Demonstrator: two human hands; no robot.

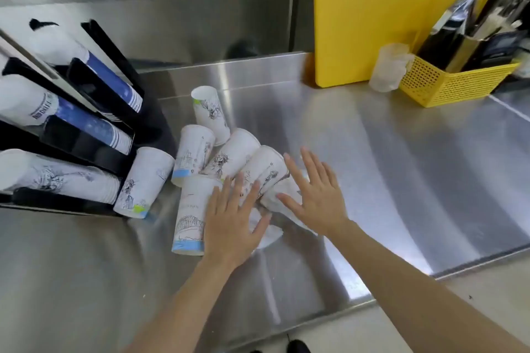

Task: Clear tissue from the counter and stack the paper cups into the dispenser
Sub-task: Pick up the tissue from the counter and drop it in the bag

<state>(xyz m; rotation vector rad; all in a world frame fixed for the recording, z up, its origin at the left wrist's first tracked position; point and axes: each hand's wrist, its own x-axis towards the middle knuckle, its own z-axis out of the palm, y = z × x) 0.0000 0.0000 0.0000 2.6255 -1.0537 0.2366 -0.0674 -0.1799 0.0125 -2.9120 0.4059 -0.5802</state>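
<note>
Several white printed paper cups lie on their sides in a loose cluster on the steel counter [372, 152], among them a far cup [210, 114], a near cup [190, 215] and one [146, 180] resting against the dispenser. The black cup dispenser [94, 146] stands at the left with cup stacks in its slanted slots. Crumpled white tissue [269, 233] lies under and between my hands. My left hand [232, 221] hovers over the near cup with fingers spread. My right hand [315, 195], also spread, is over the tissue beside another cup [265, 172]. Neither hand holds anything.
A yellow cutting board [372, 14] leans against the back wall. At the right stand a yellow perforated basket [453, 83] with utensils and a clear plastic cup [387, 69]. The counter's front edge [401, 295] runs diagonally near me.
</note>
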